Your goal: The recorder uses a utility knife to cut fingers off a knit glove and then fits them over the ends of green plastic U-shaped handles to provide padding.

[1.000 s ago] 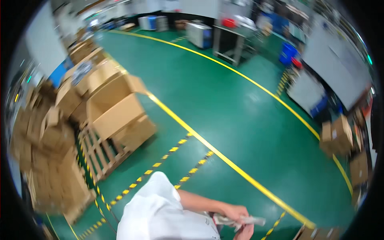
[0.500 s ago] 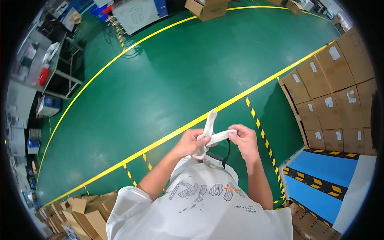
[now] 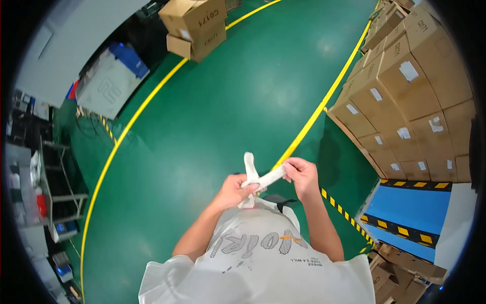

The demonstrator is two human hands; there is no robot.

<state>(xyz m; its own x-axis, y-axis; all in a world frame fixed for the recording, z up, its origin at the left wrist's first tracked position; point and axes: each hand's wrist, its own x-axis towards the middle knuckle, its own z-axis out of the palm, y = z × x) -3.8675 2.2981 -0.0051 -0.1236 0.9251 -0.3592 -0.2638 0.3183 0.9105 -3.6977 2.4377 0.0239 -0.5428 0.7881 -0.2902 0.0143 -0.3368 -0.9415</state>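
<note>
In front of my waist I hold a white knitted glove [image 3: 271, 177]. My left hand [image 3: 233, 192] is closed on its body, with the thumb lying across the knit. One narrow part of the glove stands up beyond that hand, and another is stretched toward the right. My right hand [image 3: 304, 178] pinches the tip of that stretched part between thumb and fingers. The lower end of the glove hangs close to my white shirt [image 3: 253, 273]. A black strap [image 3: 286, 204] shows at my waist.
Stacked cardboard boxes [image 3: 395, 96] rise on the right, beside a blue panel [image 3: 405, 202] with black-and-yellow tape. A yellow line [image 3: 304, 129] crosses the green floor [image 3: 202, 116]. More boxes [image 3: 200, 30] and a pale cabinet [image 3: 109, 88] stand far left; a metal-framed bench [image 3: 63, 177] is at left.
My view has turned rightward, so the floor line runs steeper and the right-hand boxes look nearer. Both hands keep their hold on the glove, its stretched part now tilted more upward.
</note>
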